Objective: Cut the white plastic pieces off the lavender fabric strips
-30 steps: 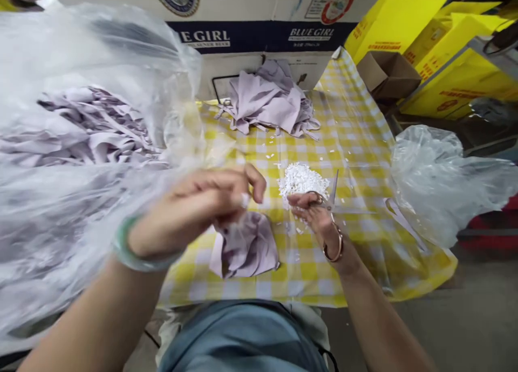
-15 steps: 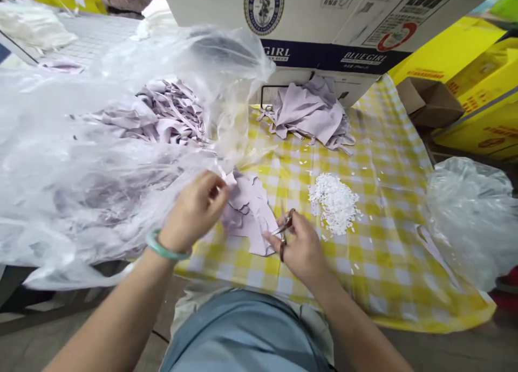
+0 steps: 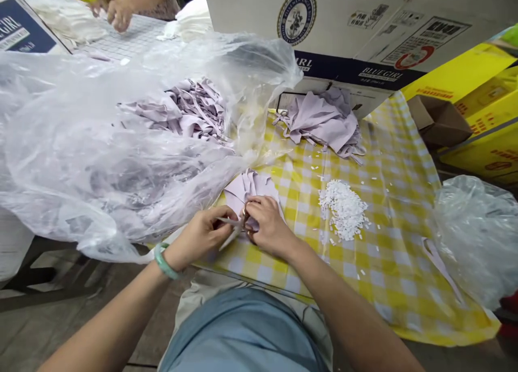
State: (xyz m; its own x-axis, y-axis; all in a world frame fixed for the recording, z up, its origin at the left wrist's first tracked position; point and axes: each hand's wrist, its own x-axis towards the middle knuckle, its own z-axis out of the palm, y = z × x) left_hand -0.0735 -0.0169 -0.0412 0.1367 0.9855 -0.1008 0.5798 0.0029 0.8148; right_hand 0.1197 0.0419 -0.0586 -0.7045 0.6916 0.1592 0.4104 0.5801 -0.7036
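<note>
My right hand (image 3: 267, 226) is closed around a small pair of scissors (image 3: 230, 239), its blades pointing left towards my other hand. Level with it, my left hand (image 3: 206, 233), a green bangle on its wrist, pinches a thin lilac fabric strip (image 3: 225, 220) that runs to the scissors. Whether the blades touch the strip cannot be made out. Lilac fabric pieces (image 3: 253, 184) lie in a loose stack just beyond my hands. To the right sits a heap of small white bits (image 3: 343, 210). My fingers hide part of the scissors' handles.
A clear plastic bag (image 3: 101, 162) full of lilac pieces spreads across the left. More lilac fabric (image 3: 324, 118) is piled before a carton (image 3: 356, 27). Another plastic bag (image 3: 477, 237) bulges at right on the checked cloth (image 3: 396, 286). A co-worker's hands (image 3: 117, 13) show at upper left.
My left hand has moved down and now pinches a strip. My right hand has shifted left with the scissors, close to it. The view has shifted; a co-worker's hands now show.
</note>
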